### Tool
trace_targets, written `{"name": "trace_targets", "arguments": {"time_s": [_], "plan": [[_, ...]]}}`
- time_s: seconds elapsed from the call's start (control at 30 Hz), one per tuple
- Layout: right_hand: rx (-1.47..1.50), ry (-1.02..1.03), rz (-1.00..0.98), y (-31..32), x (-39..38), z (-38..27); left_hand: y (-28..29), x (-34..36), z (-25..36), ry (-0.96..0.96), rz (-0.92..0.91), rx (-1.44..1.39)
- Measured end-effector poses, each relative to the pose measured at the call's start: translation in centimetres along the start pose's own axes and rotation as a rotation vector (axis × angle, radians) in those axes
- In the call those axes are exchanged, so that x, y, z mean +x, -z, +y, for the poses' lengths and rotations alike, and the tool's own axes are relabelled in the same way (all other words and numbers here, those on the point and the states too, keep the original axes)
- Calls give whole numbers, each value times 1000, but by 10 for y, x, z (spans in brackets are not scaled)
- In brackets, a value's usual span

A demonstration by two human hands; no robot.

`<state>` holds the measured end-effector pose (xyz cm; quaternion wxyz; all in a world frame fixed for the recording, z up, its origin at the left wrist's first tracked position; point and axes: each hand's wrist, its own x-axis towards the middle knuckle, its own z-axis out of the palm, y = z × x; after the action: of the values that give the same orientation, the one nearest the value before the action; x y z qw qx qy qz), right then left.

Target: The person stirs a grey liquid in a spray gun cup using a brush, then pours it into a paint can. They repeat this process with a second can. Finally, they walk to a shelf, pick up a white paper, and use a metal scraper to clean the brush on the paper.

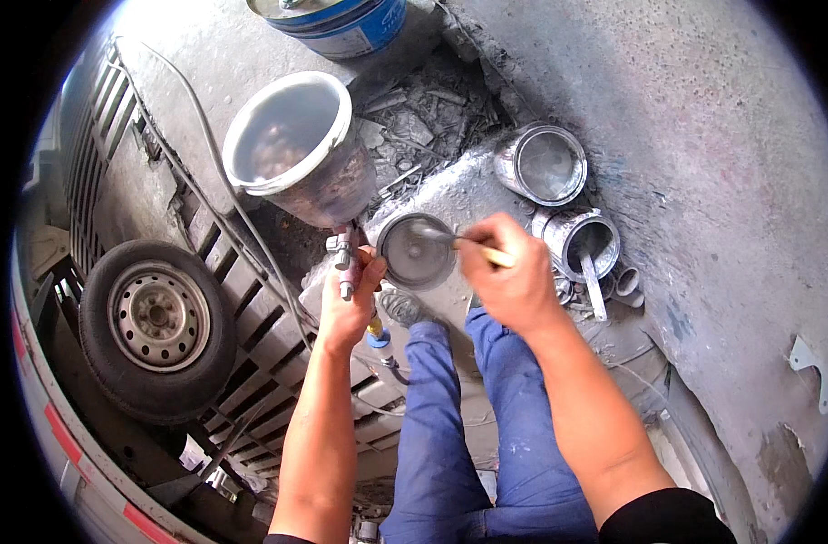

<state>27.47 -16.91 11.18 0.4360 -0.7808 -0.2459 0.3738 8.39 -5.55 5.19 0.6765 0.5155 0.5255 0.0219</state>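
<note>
My left hand (352,299) is wrapped round a spray gun (343,258), whose metal fittings show above my fist. Right beside its fingers is a round, dark-rimmed cup (420,281) with grey inside; whether it is joined to the gun I cannot tell. My right hand (509,272) is closed on a slim tool with a pale yellow handle (497,257). The tool's dark shaft and greyish tip reach over the cup, and the tip is too blurred to name. Below my left hand hangs a hose with a blue coupling (379,339).
A white-rimmed bucket (346,177) stands just beyond my left hand, with a blue tin (360,36) farther off. Right of my right hand are an open can (521,163) and another with a flat stick (594,286). A wheel (158,313) lies at left by slatted metal.
</note>
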Motion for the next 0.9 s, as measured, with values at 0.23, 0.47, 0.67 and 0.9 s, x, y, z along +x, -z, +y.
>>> {"name": "trace_targets", "arguments": {"time_s": [0.23,0.47,0.67,0.9], "plan": [[-206,106,-101,19,-19,7,1,-1,-2,-6,14,-2],[-206,291,-234,0,-10,-6,-8,1,-5,7,24,-35],[-181,157,-80,25,8,-1,-11,-2,5,54,18,22],[-267,209,-125,27,-17,4,-10,-1,-7,22,52,-35]]}}
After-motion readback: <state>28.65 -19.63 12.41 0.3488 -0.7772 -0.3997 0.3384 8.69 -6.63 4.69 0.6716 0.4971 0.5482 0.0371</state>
